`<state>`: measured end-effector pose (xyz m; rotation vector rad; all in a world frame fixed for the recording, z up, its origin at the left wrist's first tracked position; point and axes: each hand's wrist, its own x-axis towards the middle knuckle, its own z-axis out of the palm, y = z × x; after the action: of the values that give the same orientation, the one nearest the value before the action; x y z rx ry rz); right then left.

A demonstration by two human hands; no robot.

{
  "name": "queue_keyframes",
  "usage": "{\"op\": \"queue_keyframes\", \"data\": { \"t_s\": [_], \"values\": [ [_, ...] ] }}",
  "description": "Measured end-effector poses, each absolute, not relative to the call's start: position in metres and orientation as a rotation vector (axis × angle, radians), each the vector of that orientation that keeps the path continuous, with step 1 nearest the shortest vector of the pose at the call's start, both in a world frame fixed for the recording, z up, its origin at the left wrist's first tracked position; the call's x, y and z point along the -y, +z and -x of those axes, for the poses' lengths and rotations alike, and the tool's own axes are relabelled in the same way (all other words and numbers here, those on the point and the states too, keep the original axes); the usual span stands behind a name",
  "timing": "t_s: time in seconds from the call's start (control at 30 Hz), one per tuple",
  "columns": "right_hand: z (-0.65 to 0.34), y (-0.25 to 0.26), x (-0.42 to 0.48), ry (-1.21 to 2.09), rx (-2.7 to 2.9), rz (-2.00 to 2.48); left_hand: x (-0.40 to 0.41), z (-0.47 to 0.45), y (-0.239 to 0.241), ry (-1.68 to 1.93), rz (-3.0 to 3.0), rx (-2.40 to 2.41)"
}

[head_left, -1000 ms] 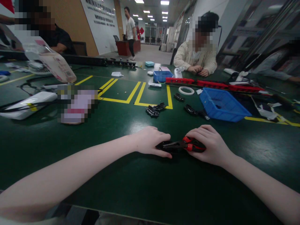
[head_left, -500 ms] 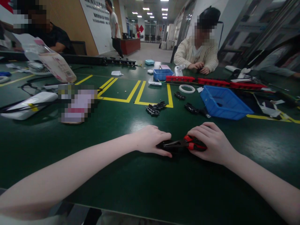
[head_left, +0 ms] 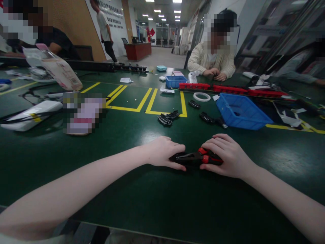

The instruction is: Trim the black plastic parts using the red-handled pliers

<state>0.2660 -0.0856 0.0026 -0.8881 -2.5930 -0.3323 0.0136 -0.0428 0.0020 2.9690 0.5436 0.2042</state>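
Observation:
Just above the green table (head_left: pixel 162 200), my right hand (head_left: pixel 230 157) is closed round the red and black handles of a pair of pliers (head_left: pixel 193 158). Their dark jaws point left, into the gap between the thumb and fingers of my left hand (head_left: pixel 165 152). That hand pinches a small black part (head_left: pixel 175 157), mostly hidden by my fingers, and the jaws reach it. Whether the jaws are clamped on the part is hard to see. Beyond my hands lie several black plastic pieces (head_left: pixel 165 119).
A blue bin (head_left: pixel 243 113) stands at the right, beside a roll of tape (head_left: pixel 201 97) and a red strip (head_left: pixel 230 89). To the left are a phone (head_left: pixel 85 117), a white device with cables (head_left: pixel 33 115) and a bottle (head_left: pixel 62 71). A person (head_left: pixel 212 61) sits opposite.
My right hand has shifted slightly left with the pliers, whose jaws sit a little further into my left hand's grasp. My left hand stays put. A person in the background has walked left.

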Motion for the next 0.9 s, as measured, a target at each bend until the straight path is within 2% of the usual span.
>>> {"op": "queue_keyframes", "data": {
  "t_s": [0.4, 0.9],
  "values": [
    [-0.266, 0.0064, 0.0876, -0.382, 2.558, 0.891, 0.0437, -0.0135, 0.004, 0.198, -2.942, -0.562],
    [-0.2674, 0.0022, 0.0928, -0.192, 2.407, 1.01, 0.0453, -0.0116, 0.007, 0.146, -2.859, -0.555]
  ]
}}
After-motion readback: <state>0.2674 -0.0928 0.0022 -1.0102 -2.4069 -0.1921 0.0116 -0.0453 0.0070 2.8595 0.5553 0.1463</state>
